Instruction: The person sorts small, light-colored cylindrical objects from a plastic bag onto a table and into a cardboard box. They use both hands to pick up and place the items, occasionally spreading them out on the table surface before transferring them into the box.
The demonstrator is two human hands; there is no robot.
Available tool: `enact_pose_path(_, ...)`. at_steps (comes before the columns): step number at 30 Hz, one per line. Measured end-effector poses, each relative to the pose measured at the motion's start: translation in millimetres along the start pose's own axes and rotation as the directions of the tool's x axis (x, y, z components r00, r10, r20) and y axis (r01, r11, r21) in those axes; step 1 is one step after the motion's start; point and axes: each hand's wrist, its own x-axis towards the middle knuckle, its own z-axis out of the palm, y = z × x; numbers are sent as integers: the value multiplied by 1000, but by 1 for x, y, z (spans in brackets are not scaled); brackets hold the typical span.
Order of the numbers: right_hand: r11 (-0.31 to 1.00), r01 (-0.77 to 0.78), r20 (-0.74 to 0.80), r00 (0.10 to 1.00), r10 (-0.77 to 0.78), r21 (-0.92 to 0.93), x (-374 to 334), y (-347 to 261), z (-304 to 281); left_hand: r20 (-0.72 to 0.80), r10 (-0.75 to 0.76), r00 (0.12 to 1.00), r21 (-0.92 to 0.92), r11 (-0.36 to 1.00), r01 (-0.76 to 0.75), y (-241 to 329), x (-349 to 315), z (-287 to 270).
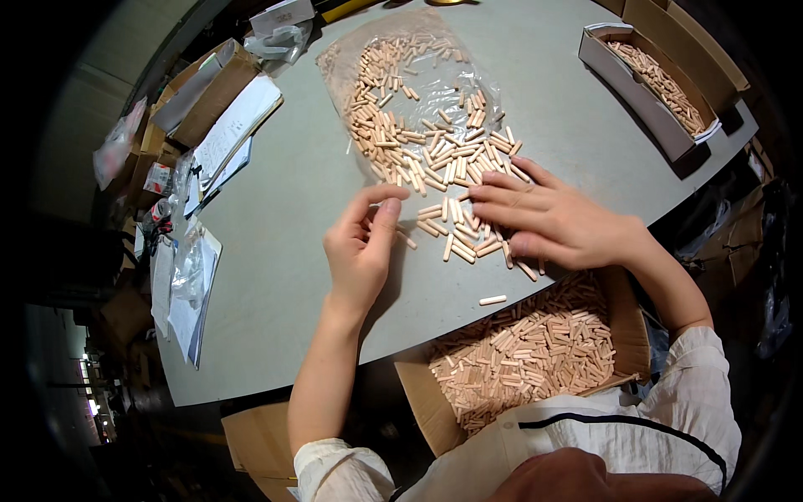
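Small wooden dowels (456,159) lie in a loose heap that spills from the mouth of a clear plastic bag (452,71) on the table. My right hand (548,216) rests flat on the near right side of the heap, fingers stretched out over several dowels. Left of the heap is my left hand (361,244), its fingers curled and its thumb close to the index finger. One dowel shows beside that thumb; whether the curled fingers hold any is hidden. Below the table edge, a cardboard box (631,322) full of dowels stands close against me.
A long open box (598,52) of dowels stands at the far right of the grey table (284,276). Along the left edge are a clipboard with papers (238,121), more sheets (196,293) and a cardboard box (213,96). One stray dowel (493,299) lies near the front edge.
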Motion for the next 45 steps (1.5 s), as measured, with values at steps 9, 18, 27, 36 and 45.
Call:
enact_pose_path(9,916,-50,-175,976,129,398,-33,3,-9,-123,-136,983,-164,980,115,4,7,-13)
enact_pose_path(18,658,-125,-374,737,563,743,-48,13,3,-217,-226,950,-229,958,175,-5,13,-19)
enact_pose_path(27,836,-228,-353,828,436,499,-40,3,-1,-180,-240,954,-205,958,202,-4,14,-20)
enact_pose_path(36,911,-201,-377,862,339,359,-40,4,-1,-159,-226,961,-179,964,197,-6,13,-18)
enact_pose_path(45,804,-217,-380,794,475,553,-45,0,2,-146,-207,967,-161,970,183,-7,13,-19)
